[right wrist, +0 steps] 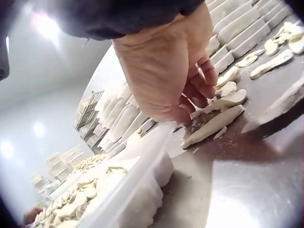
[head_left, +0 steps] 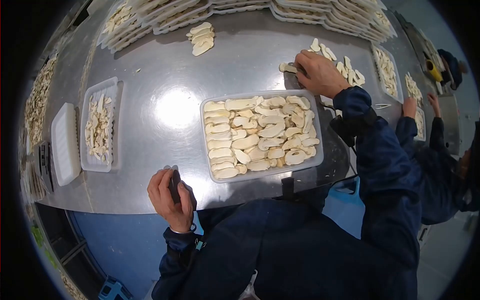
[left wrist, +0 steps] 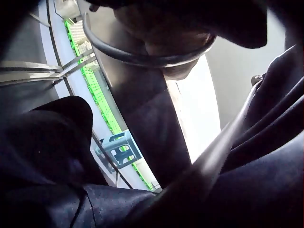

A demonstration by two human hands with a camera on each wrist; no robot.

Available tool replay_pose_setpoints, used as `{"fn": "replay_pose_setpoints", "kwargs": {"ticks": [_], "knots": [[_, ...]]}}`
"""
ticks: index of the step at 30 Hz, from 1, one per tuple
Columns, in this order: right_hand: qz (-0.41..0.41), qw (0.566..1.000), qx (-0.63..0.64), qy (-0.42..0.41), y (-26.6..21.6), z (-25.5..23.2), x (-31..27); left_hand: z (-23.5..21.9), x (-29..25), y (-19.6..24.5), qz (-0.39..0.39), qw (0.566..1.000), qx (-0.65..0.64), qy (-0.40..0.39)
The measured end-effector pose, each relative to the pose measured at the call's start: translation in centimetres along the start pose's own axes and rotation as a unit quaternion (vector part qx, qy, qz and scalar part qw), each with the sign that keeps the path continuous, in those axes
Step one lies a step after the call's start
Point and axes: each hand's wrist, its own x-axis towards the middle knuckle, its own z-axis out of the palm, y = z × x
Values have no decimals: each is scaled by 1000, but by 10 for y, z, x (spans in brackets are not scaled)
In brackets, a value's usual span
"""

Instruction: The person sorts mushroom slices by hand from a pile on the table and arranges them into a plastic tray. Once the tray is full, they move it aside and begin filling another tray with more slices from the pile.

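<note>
The clear tray (head_left: 261, 172) packed with pale slices sits in the middle of the steel table (head_left: 165, 55). Just beyond its far right corner the right hand (head_left: 320, 72) reaches down, fingers (right wrist: 204, 80) curled onto loose slices (right wrist: 213, 124) lying on the table. At the near edge, left of the tray, the left hand (head_left: 170, 197) grips a dark handle (head_left: 175, 185)

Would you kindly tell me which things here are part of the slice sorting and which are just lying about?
In hand:
- right hand, fingers curled on loose slices
- filled tray of slices before the person
- left hand, gripping a dark object at the table edge

Lying about:
- side tray
- small slice pile
- stacked trays
</note>
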Motion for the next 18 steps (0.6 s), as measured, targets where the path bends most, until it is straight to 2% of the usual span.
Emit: {"fn": "replay_pose_setpoints", "kwargs": {"ticks": [3, 6, 9, 12, 15, 18], "knots": [[-6, 1000, -22, -10, 1, -1, 1, 0, 0, 0, -2, 1000, -4, 3], [17, 1000, 11, 1, -6, -8, -1, 0, 0, 1, -7, 1000, -13, 14], [-13, 998, 33, 50, -35, -29, -3, 1, 0, -1, -5, 1000, -16, 18], [-77, 995, 41, 46, -82, -41, -7, 1, 0, -1, -7, 1000, -16, 17], [-118, 990, 70, 37, -118, -40, -7, 2, 0, -2, -4, 1000, -10, 19], [-146, 984, 79, 58, -129, -26, -2, 0, 0, -2, 7, 1000, -11, 8]]}}
